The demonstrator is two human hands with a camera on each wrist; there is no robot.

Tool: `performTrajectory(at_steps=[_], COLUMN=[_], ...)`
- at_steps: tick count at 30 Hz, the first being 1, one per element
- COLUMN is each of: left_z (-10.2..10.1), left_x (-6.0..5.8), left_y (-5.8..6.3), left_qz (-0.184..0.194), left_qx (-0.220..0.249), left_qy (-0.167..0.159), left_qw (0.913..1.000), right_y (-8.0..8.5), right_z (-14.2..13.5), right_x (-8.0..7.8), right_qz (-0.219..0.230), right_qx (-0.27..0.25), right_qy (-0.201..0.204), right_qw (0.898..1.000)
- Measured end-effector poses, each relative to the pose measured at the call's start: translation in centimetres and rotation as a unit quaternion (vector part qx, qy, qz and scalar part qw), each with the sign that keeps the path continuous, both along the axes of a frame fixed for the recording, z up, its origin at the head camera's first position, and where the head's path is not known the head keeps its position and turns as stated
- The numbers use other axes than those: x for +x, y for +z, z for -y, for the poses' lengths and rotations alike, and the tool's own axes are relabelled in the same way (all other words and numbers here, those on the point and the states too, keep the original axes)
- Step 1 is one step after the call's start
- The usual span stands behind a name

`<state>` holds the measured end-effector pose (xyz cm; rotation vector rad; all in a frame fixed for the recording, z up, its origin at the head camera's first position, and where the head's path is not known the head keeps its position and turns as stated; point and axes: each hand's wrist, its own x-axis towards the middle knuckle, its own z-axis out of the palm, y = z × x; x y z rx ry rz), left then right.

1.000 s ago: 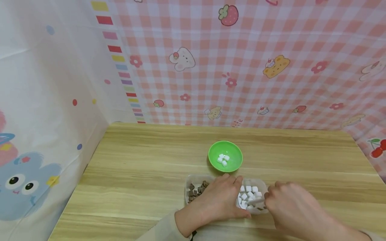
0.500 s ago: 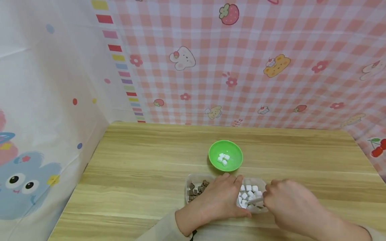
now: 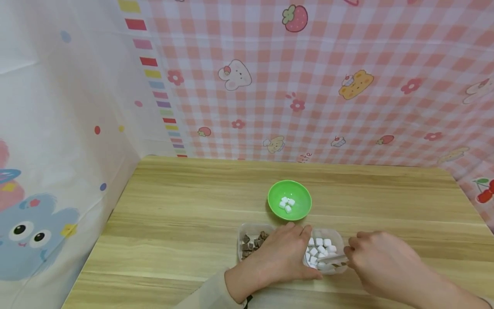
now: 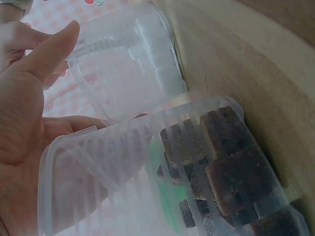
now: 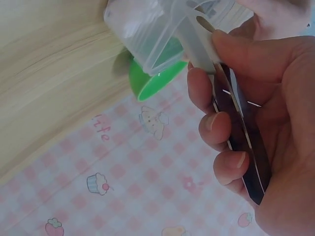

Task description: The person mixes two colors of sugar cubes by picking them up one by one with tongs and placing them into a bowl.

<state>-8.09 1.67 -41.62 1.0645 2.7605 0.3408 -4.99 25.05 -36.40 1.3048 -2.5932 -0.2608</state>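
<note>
My left hand [image 3: 283, 253] grips a clear plastic box [image 3: 336, 238] of white cubes [image 3: 318, 241], its thumb at the near side and fingertips at the far side. Beside that box, partly under the same hand, stands a second clear box [image 4: 47, 162] with dark brown cubes [image 4: 236, 177]. My right hand [image 3: 380, 259] holds metal tongs [image 5: 241, 130], fingers curled round the two arms. The tongs' front end reaches low over the white cubes from the right; the tips overlap the cubes in the head view. Beyond the boxes, a green bowl [image 3: 300, 210] bears several white cubes [image 3: 287, 204].
Everything stands on a wood-grain table [image 3: 185, 206]. A pink checked cloth [image 3: 262, 111] with cartoon prints hangs along the back edge, and a white printed cloth [image 3: 77, 150] hangs at the left. The bowl sits close behind the two boxes.
My right hand and the tongs have shifted slightly to the right over the last half second. My left hand, the boxes and the bowl's cubes stay as they were.
</note>
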Motion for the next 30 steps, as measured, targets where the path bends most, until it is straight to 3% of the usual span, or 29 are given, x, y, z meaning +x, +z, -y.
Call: performTrajectory(at_steps=[7,15,24,30], left_z=[0.0,-0.1,0.0,0.0], left_x=[0.0,0.1,0.0,-0.1], left_y=[0.0,-0.1,0.0,-0.1], left_qz=[-0.003,-0.008,-0.001,-0.002], left_qx=[0.003,0.006,0.004,0.010], left_qy=[-0.001,0.000,0.004,0.002], left_qw=[1.0000,1.0000,1.0000,0.9999], right_y=[0.1,0.2,1.3,0.8], right_z=[-1.6,-3.7,-4.8,-4.0], right_x=[-0.7,-1.5,-2.8,-4.2], right_qz=[-0.009,0.010,-0.022,-0.051], right_qx=[-0.079,-0.177,-0.229,-0.277], right_qy=[0.021,0.002,-0.028,-0.037], right_qw=[0.997,0.984,0.973,0.959])
